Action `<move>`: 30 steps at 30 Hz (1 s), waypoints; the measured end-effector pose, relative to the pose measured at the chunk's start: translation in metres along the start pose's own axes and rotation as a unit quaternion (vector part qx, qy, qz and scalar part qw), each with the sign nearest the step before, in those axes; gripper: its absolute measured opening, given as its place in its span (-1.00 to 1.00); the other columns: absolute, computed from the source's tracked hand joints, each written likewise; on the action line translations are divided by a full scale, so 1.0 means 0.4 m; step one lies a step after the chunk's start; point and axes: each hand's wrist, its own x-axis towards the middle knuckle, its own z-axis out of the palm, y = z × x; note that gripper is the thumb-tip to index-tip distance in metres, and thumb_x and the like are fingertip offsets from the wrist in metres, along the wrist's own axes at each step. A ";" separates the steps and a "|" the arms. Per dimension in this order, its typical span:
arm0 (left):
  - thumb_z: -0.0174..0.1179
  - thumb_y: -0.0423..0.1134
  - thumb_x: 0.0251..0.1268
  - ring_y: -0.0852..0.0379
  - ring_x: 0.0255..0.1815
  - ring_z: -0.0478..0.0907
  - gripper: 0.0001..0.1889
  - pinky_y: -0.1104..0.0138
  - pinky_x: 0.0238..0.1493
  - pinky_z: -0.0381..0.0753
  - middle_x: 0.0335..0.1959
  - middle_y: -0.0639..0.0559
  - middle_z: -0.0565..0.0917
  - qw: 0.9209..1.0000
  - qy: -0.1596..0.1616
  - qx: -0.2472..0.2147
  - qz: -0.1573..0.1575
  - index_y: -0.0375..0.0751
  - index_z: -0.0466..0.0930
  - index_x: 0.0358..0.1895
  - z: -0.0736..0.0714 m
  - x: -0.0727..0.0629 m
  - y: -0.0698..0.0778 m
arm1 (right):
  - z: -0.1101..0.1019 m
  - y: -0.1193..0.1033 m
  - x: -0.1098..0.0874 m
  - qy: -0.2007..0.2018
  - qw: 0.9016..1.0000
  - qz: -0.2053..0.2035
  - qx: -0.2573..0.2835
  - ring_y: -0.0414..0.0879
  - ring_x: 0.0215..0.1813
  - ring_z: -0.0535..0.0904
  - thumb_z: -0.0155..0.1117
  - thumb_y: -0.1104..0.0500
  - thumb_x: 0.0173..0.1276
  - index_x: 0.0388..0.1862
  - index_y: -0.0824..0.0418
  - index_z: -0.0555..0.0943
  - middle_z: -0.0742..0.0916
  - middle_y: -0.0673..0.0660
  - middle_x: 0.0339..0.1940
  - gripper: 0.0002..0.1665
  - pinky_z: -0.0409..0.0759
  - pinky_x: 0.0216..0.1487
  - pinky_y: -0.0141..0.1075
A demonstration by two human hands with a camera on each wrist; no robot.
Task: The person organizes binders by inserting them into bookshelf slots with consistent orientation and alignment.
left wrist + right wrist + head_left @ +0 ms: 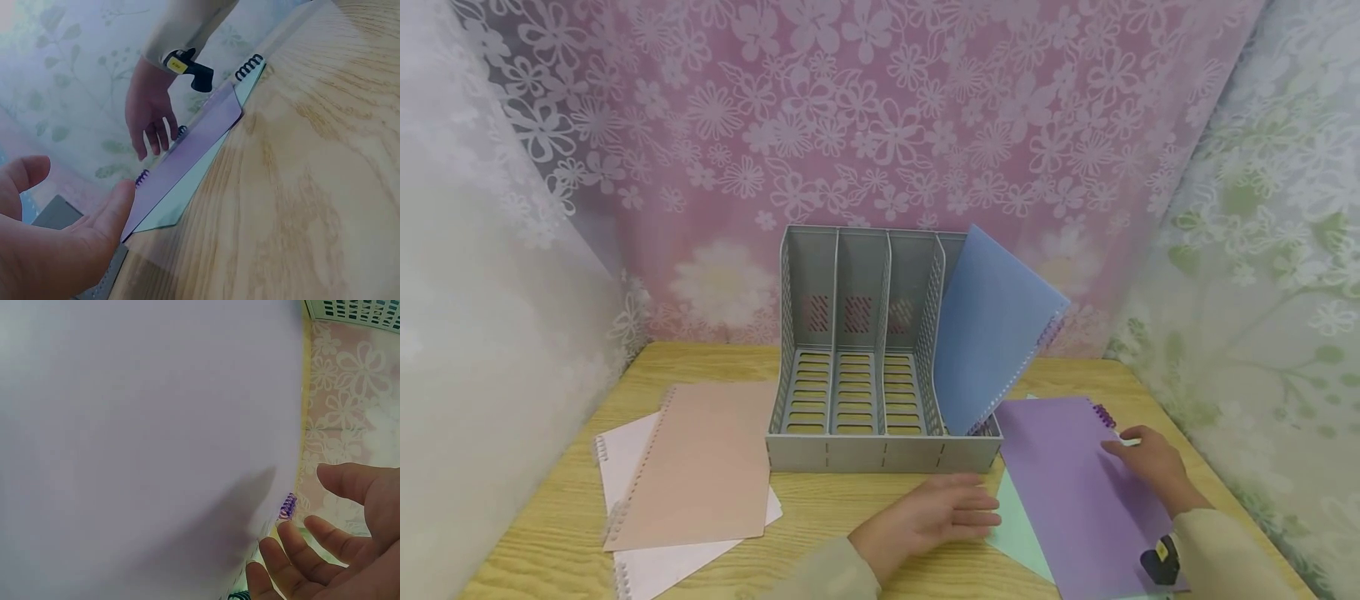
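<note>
A purple spiral notebook (pixel 1067 483) lies on top of a mint green notebook (pixel 1021 529) at the right of the table. My right hand (pixel 1150 467) is at the purple notebook's coil edge, thumb apart from the fingers (pixel 292 556), the cover not gripped. My left hand (pixel 928 517) is over the table in front of the grey file rack (pixel 883 454), fingers extended toward the notebooks and holding nothing. A blue spiral notebook (pixel 1000 325) leans tilted in the rack's rightmost compartment, its coil edge sticking out to the right.
Left of the rack, a peach notebook (pixel 707 467) overlaps pale pink notebooks (pixel 677 571) with clear coils. Dividers split the rack into upright compartments. Floral curtains (pixel 880 117) hang behind the wooden table (pixel 820 533) and along both sides.
</note>
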 end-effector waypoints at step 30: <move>0.13 -0.49 0.32 -0.31 0.07 0.57 -0.46 -0.03 0.15 0.55 0.02 -0.37 0.60 0.997 0.063 0.017 -0.035 -0.60 0.22 0.32 0.073 0.092 -0.052 | 0.002 0.012 0.007 -0.035 0.998 0.041 0.033 0.43 0.04 0.41 0.11 -0.12 0.37 0.09 0.59 0.36 0.43 0.63 0.07 -0.25 0.49 -0.03 0.15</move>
